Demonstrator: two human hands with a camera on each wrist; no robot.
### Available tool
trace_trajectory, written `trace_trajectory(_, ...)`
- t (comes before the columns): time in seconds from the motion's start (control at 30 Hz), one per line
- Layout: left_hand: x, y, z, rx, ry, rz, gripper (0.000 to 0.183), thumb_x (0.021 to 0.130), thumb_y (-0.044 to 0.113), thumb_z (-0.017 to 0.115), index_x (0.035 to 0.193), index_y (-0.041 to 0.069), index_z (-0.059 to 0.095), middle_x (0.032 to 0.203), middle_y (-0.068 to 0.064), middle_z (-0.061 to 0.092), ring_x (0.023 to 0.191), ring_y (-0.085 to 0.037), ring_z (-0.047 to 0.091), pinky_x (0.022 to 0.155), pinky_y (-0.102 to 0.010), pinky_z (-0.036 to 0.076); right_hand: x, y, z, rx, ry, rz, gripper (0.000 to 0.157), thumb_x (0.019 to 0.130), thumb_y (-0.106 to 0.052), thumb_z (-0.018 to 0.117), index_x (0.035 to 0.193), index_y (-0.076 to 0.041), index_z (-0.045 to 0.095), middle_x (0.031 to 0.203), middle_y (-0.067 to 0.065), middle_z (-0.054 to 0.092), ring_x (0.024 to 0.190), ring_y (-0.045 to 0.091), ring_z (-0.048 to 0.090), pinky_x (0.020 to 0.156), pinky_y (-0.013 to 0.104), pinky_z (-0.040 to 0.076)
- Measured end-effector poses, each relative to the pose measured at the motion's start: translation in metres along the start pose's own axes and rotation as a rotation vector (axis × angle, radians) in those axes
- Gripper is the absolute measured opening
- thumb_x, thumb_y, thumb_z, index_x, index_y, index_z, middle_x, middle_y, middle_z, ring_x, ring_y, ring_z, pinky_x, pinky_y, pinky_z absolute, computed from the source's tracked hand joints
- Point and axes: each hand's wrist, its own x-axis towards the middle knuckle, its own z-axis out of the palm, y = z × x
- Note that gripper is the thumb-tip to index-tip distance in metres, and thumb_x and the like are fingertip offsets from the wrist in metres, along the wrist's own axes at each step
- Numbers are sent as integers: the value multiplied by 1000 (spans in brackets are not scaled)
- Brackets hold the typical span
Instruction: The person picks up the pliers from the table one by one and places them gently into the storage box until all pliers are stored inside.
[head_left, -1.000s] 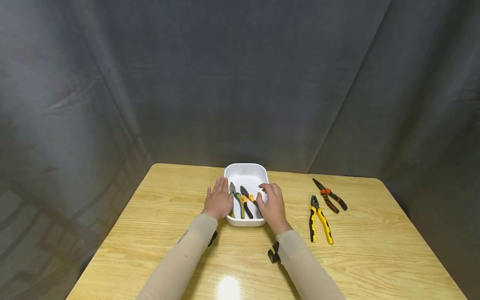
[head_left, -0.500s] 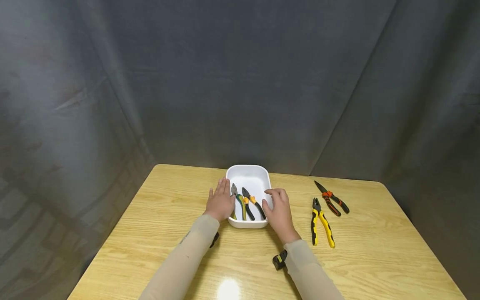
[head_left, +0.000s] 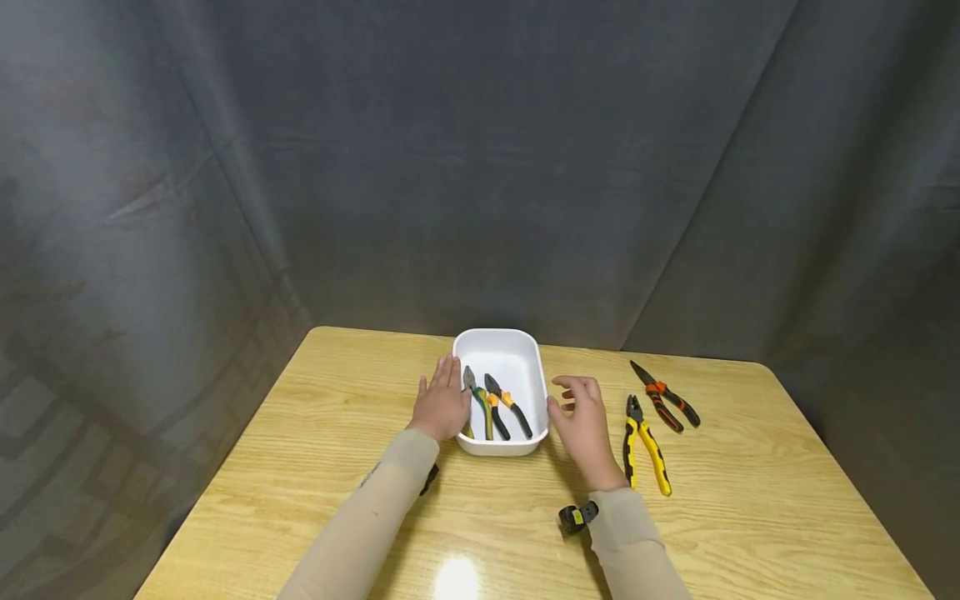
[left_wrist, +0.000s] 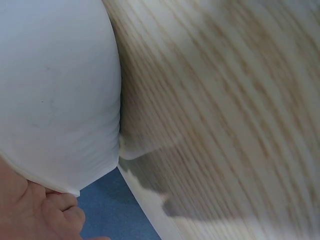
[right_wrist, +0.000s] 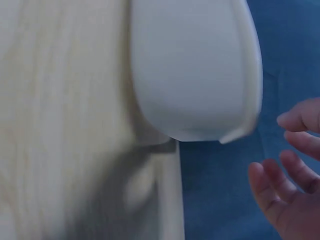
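Observation:
Flat and straight-fingered, my left hand (head_left: 441, 400) rests against the left rim of a white plastic tub (head_left: 501, 447). Two pairs of pliers lie inside it: one with green and yellow handles (head_left: 482, 404), partly covered by that hand, and one with orange and black handles (head_left: 517, 413). Just off the tub's right side is my right hand (head_left: 583, 425), fingers loosely bent and nothing in them. The right wrist view shows those fingers (right_wrist: 282, 182) spread apart beside the tub wall (right_wrist: 195, 70). In the left wrist view, the tub's outer wall (left_wrist: 60, 95) meets the fingers at its rim.
Right of the right hand, combination pliers with yellow and black handles (head_left: 647, 442) lie spread on the wooden table (head_left: 750, 483). Behind them are long-nose pliers with orange and black handles (head_left: 660, 396). A dark grey curtain (head_left: 465, 167) hangs at the table's back edge.
My right hand has drawn away from the orange-and-black pliers in the tub and moved right, past the tub's rim. The left hand stays at the left rim.

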Motion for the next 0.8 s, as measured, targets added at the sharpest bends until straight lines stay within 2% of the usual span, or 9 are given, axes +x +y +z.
trace_trajectory(0.2,0,0,0,-7,0,0,64,100,37,33,152,9,7,158,-7,4,144,-22,1,114,-51,7,0,0,-13,-20,-26,-6,30,87,-10,64,117,-5,59,115,12,47,96,31,54,79,39,51)
trace_trajectory(0.47,-1,1,-2,-25,-8,1,63,101,36,33,152,9,7,158,-7,3,144,-22,0,114,-50,5,-3,6,-26,-38,-43,0,33,89,-13,64,119,-5,57,117,12,50,97,28,54,79,41,51)
trace_trajectory(0.8,-2,2,-4,-16,-12,3,63,101,36,33,151,8,8,158,-7,3,144,-23,1,114,-51,8,-5,15,-37,-71,-55,21,33,89,-12,63,121,-5,56,116,14,52,98,34,55,80,45,51)
